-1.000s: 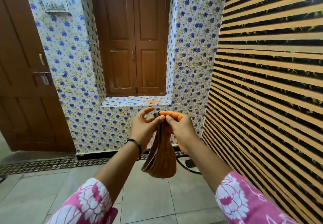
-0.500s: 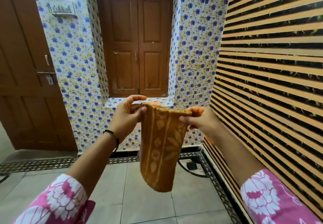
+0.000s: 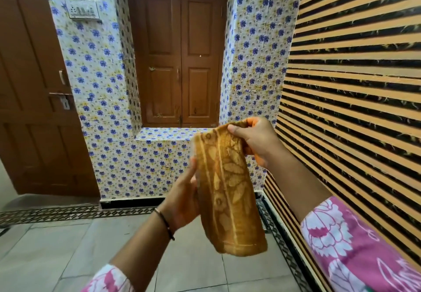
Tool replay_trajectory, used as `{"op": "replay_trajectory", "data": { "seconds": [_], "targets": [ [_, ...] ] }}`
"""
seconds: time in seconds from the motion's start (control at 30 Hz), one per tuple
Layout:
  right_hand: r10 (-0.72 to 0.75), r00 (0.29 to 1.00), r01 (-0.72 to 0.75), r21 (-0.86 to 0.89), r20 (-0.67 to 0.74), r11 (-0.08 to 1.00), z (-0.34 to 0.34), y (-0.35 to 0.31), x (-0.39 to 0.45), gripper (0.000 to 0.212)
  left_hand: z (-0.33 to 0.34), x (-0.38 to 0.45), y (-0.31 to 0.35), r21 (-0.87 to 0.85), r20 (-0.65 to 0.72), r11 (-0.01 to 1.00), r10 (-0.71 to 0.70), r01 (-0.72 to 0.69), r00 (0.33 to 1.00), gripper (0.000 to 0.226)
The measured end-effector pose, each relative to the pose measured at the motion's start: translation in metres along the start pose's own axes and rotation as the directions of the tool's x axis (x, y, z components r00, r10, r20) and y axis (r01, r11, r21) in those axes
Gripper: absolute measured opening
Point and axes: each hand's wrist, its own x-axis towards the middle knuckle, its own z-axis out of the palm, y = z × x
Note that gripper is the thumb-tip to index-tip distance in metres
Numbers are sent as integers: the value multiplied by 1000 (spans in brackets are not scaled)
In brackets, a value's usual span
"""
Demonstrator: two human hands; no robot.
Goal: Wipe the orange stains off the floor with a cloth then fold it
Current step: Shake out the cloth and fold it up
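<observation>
The mustard-yellow, leaf-patterned terry cloth (image 3: pixel 227 189) hangs folded lengthwise in the air above the grey tiled floor (image 3: pixel 68 250). The right hand (image 3: pixel 255 141) pinches its top edge between thumb and curled fingers. The left hand (image 3: pixel 182 198) touches its left side with fingers fairly straight, partly hidden behind it.

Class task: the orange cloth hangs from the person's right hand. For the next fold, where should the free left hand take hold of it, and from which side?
Probably the bottom hem of the cloth, approached from below on its left edge. The right hand pinches the top corner, so the cloth hangs as a long doubled strip with its lower end free. The left hand sits against the left edge midway, so sliding down is a short move.
</observation>
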Motion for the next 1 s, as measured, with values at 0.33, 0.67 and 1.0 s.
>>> {"op": "replay_trajectory", "data": {
  "seconds": [0.33,0.67,1.0],
  "targets": [
    [515,783,-569,68,349,819,-25,91,-33,57,9,7,9,106,-276,994,25,4,961,32],
    [335,932,-356,178,137,917,-29,98,-37,19,-10,-4,17,272,-224,949,-100,161,969,35],
    [118,978,-137,103,170,985,-32,96,-56,27,3,-14,4,612,-388,790,273,25,880,51]
  ]
}}
